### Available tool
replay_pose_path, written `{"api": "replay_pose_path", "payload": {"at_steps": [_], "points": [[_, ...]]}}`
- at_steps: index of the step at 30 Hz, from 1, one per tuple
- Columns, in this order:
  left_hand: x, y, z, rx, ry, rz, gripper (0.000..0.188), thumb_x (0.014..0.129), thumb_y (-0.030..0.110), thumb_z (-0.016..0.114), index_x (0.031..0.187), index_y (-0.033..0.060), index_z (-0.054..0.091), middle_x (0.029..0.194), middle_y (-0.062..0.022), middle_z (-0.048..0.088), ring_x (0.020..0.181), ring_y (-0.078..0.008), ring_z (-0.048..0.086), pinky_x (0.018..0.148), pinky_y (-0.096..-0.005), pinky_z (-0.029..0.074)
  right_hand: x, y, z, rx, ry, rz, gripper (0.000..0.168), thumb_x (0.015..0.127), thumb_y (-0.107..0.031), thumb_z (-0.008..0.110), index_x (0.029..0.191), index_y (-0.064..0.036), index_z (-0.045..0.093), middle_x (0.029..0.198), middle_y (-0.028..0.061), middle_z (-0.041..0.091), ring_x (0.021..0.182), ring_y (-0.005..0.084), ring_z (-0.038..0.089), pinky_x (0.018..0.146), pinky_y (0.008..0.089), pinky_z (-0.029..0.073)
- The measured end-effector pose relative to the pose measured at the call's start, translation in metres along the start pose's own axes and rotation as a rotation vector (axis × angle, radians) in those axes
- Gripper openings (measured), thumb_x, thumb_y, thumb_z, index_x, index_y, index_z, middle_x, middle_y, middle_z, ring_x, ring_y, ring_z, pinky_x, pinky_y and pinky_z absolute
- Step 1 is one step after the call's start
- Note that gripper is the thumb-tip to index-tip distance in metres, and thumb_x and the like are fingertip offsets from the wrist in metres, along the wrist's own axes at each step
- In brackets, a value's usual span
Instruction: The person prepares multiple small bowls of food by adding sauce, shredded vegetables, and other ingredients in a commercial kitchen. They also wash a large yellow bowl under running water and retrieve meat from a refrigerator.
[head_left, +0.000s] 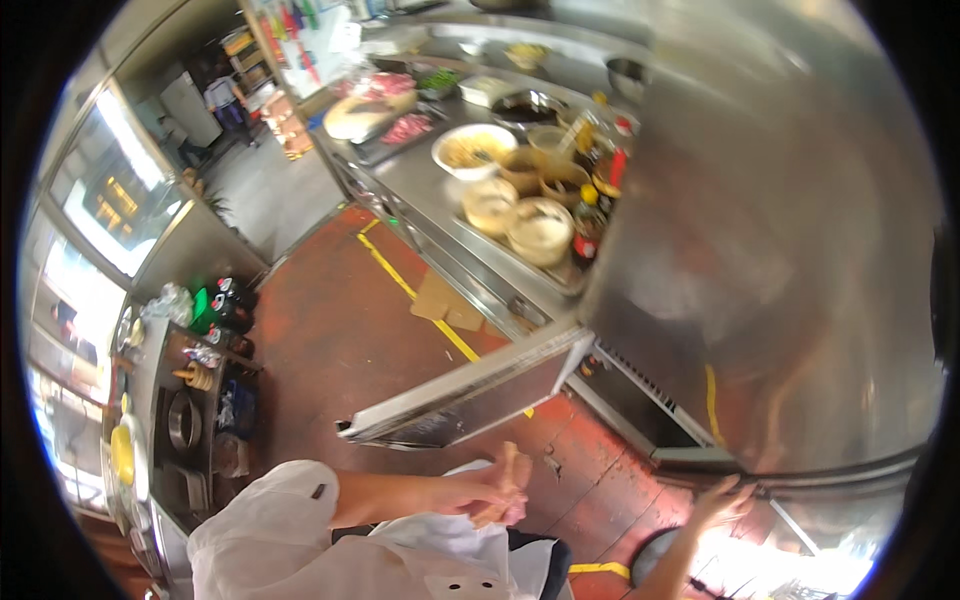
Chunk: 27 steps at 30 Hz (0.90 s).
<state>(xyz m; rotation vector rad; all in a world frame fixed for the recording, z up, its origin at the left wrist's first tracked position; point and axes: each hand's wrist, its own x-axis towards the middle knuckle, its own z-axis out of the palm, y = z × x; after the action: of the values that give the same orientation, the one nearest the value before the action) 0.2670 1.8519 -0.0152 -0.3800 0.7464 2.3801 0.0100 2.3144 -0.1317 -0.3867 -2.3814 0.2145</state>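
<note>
My left hand is closed around a piece of raw, pinkish-tan meat, held in front of the white jacket and apron. My right hand reaches out to the lower right with its fingers spread, close to the lower edge of a large stainless steel cabinet; whether it touches the edge I cannot tell. A steel-edged door of the low counter unit stands swung out in front of me, and a dark interior with a rack shows beside it.
A steel counter holds tubs, bottles, a white bowl and sliced raw meat. Flattened cardboard lies on the red floor. Shelves with pans stand left. People are in the far doorway. A round dark object is low right.
</note>
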Motion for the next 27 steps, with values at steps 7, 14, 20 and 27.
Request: {"api": "replay_pose_path", "payload": {"at_steps": [7,14,20,27], "points": [[-0.227,0.090,-0.011,-0.059,0.351,0.461,0.061,0.093,0.005,0.061,0.148,0.0138,0.035,0.130,-0.0201,0.061,0.120,-0.0379,0.063,0.107,-0.0560,0.049,-0.229,-0.345,-0.230,0.779,-0.759,-0.650,0.052,0.089,-0.032,0.071,0.132,-0.004,0.058,0.138,0.0253,0.049,0.126,0.0445,0.046,0.105,0.0591,0.036],[-0.402,0.121,-0.214,-0.160,0.680,0.517,0.034,0.091,0.007,0.062,0.121,0.0111,0.048,0.101,-0.0161,0.064,0.097,-0.0374,0.068,0.098,-0.0559,0.052,-0.322,-0.501,-0.314,0.750,-1.132,-1.304,0.073,0.095,-0.057,0.057,0.148,-0.008,0.049,0.156,0.0199,0.037,0.144,0.0407,0.032,0.115,0.0621,0.024],[-0.557,0.095,-0.456,-0.196,0.902,0.200,0.022,0.091,0.008,0.062,0.107,0.0146,0.048,0.080,-0.0150,0.060,0.076,-0.0364,0.068,0.078,-0.0525,0.058,-0.362,-0.513,-0.294,0.201,-1.139,-1.516,0.080,0.093,-0.066,0.053,0.156,-0.019,0.042,0.167,0.0170,0.027,0.153,0.0379,0.024,0.120,0.0627,0.019],[-0.665,0.185,-0.515,-0.142,0.836,-0.020,0.019,0.094,0.013,0.064,0.106,0.0174,0.049,0.074,-0.0156,0.060,0.071,-0.0350,0.068,0.059,-0.0474,0.056,-0.340,-0.458,-0.317,0.172,-1.432,-1.240,0.071,0.093,-0.057,0.061,0.141,-0.005,0.058,0.153,0.0211,0.046,0.139,0.0400,0.045,0.109,0.0672,0.034]]}}
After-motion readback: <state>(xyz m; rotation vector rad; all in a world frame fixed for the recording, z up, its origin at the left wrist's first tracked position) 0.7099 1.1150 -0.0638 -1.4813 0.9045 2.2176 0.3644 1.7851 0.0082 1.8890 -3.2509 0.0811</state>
